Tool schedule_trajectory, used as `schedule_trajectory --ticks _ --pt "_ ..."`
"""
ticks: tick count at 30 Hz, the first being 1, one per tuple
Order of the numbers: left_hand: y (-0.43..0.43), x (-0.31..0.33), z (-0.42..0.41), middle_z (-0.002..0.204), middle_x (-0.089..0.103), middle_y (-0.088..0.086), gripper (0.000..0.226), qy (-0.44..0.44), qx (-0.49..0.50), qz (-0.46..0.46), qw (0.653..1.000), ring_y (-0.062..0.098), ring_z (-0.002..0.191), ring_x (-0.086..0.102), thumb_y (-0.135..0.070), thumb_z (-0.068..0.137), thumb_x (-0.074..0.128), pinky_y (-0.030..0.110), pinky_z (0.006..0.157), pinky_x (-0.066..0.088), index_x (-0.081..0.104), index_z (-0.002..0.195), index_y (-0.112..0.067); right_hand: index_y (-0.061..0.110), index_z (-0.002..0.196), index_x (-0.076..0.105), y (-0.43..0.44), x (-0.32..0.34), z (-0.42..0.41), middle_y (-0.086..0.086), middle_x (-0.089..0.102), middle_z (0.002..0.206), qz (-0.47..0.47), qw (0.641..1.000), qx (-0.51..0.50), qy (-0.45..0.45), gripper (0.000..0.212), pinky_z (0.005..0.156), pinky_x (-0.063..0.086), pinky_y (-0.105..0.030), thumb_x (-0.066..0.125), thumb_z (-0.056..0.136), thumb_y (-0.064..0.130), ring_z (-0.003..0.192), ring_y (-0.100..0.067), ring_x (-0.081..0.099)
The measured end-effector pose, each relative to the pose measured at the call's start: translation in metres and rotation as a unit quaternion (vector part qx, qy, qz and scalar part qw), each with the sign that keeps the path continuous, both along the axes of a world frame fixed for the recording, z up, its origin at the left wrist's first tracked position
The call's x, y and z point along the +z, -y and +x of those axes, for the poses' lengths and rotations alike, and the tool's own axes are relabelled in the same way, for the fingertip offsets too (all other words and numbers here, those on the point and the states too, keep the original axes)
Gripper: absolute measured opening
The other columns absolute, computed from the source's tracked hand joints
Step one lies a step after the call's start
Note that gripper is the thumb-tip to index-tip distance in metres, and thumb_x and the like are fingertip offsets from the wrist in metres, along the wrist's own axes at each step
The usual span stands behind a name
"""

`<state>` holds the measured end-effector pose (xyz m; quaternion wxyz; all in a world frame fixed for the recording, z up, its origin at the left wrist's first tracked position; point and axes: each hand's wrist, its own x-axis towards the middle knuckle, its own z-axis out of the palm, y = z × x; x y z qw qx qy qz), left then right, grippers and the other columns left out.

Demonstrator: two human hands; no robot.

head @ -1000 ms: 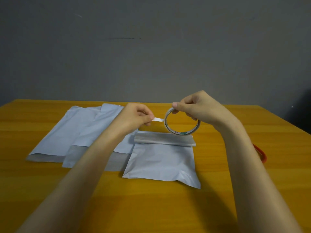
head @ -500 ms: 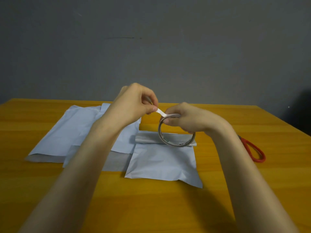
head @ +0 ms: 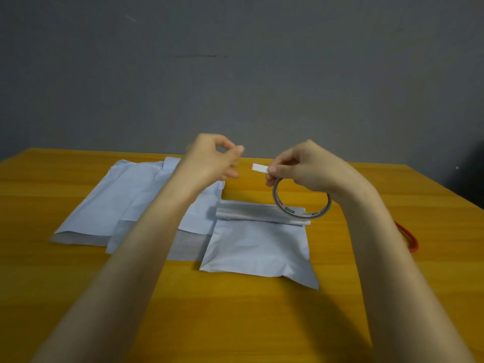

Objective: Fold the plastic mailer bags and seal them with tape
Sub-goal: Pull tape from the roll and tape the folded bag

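We look at a plain packing spot, home or office we cannot tell: a bare grey wall (head: 235, 74) behind an orange wood-grain counter (head: 78, 297) with white plastic mailer bags (head: 110, 205), 1 tape roll (head: 290, 210) and red-handled scissors (head: 410, 235).

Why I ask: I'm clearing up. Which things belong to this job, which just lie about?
In use: tape roll in the right hand, folded mailer bag.
Lying about: flat mailer bags awaiting their turn, red scissors, partly hidden.
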<state>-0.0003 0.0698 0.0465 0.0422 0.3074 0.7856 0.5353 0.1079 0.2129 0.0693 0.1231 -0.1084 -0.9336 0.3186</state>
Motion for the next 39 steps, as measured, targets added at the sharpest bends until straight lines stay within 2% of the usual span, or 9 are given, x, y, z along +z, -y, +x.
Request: schedule_trajectory --ticks 3,6,9,14,18,24,27,31,39 --pt "0.002 -0.021 -0.019 0.079 0.066 0.013 0.026 -0.136 0.11 -0.167 0.97 0.029 0.078 0.064 -0.024 0.091 0.056 0.038 0.073 0.052 0.062 0.079 -0.003 0.02 0.077 0.071 -0.01 0.002 0.005 0.008 0.072 0.075 0.036 0.999 -0.03 -0.001 0.018 0.068 0.044 -0.016 0.061 0.091 0.023 0.071 0.003 0.061" --pt "0.004 -0.039 -0.022 0.077 0.058 0.013 0.035 -0.088 0.068 -0.351 0.93 0.032 0.086 0.057 -0.033 0.093 0.051 0.034 0.073 0.043 0.064 0.089 0.0 0.022 0.076 0.071 -0.019 0.005 0.014 0.01 0.072 0.074 0.026 0.999 -0.037 0.005 0.018 0.063 0.039 -0.018 0.061 0.091 0.025 0.064 0.005 0.058" --pt "0.0 -0.054 -0.024 0.076 0.056 0.008 0.041 -0.047 0.034 -0.398 0.916 0.028 0.087 0.054 -0.041 0.093 0.05 0.032 0.079 0.042 0.059 0.073 -0.006 0.021 0.077 0.071 -0.018 0.004 0.015 0.01 0.071 0.073 0.033 0.999 -0.034 0.027 0.019 0.06 0.036 -0.018 0.06 0.091 0.027 0.065 0.002 0.056" --pt "-0.001 -0.061 -0.033 0.084 0.067 0.016 0.031 -0.038 0.028 -0.3 0.953 0.028 0.086 0.06 -0.03 0.086 0.065 0.034 0.074 0.046 0.071 0.079 0.0 0.02 0.074 0.07 -0.016 0.003 0.014 0.005 0.072 0.075 0.031 0.998 -0.039 0.035 0.021 0.064 0.039 -0.017 0.061 0.091 0.027 0.07 0.0 0.059" --pt "0.0 -0.055 -0.032 0.066 0.062 0.0 0.017 -0.073 0.037 -0.192 0.978 0.012 0.068 0.056 -0.012 0.081 0.07 0.023 0.065 0.044 0.066 0.065 -0.01 0.018 0.075 0.07 -0.014 0.003 0.013 0.003 0.072 0.075 0.044 0.997 -0.047 0.045 0.021 0.057 0.036 -0.016 0.061 0.09 0.029 0.064 0.0 0.056" --pt "0.006 -0.046 -0.026 0.073 0.061 0.004 0.014 0.208 -0.064 0.038 0.975 0.008 0.065 0.063 0.001 0.08 0.068 0.014 0.061 0.055 0.062 0.073 -0.01 0.021 0.067 0.07 -0.004 -0.003 0.002 0.006 0.072 0.069 0.042 0.998 -0.021 0.046 0.024 0.063 0.044 -0.016 0.063 0.088 0.028 0.059 0.004 0.054" --pt "0.007 -0.042 -0.024 0.077 0.061 0.004 0.015 0.253 -0.088 0.066 0.961 0.007 0.062 0.065 0.002 0.082 0.065 0.017 0.06 0.056 0.061 0.077 -0.011 0.02 0.065 0.069 0.005 -0.008 -0.007 0.007 0.071 0.066 0.017 0.999 -0.004 0.038 0.025 0.073 0.046 -0.023 0.064 0.088 0.028 0.064 0.0 0.055" --pt "0.005 -0.037 -0.024 0.092 0.063 0.004 0.01 0.236 -0.093 0.066 0.965 0.015 0.076 0.064 -0.001 0.084 0.063 0.019 0.065 0.057 0.065 0.086 -0.011 0.024 0.061 0.066 0.016 -0.015 -0.018 0.008 0.069 0.064 0.022 0.999 -0.001 0.032 0.028 0.051 0.035 -0.004 0.063 0.089 0.028 0.052 0.01 0.049" --pt "0.008 -0.035 -0.024 0.078 0.066 0.001 0.009 0.235 -0.079 0.072 0.966 0.005 0.058 0.066 -0.007 0.083 0.066 0.017 0.058 0.056 0.067 0.081 -0.015 0.026 0.058 0.064 0.023 -0.023 -0.029 0.006 0.068 0.063 0.031 0.999 -0.035 0.021 0.031 0.038 0.029 -0.009 0.062 0.09 0.029 0.042 -0.001 0.041"
